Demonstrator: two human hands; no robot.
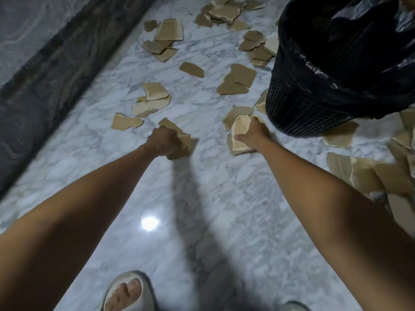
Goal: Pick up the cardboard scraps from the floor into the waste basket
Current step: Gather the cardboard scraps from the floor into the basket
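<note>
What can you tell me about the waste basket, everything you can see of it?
The waste basket is a round black bin with plastic mesh walls, standing upright on the marble floor at the upper right. A glossy black bag lines it and folds over the rim. Cardboard scraps lie around its base. The right hand, gripping scraps, is close beside it.

- Single view, head-worn wide-angle camera, looking forward and steeply down along both outstretched forearms.
- Marble floor (202, 187) fills the field; a sandalled foot (128, 292) marks the wearer's position at the bottom edge.
- Waste basket (332, 70) sits upper right, partly cropped.
- Dark border strip (56, 70) runs diagonally at upper left; edges are blurred.
</note>
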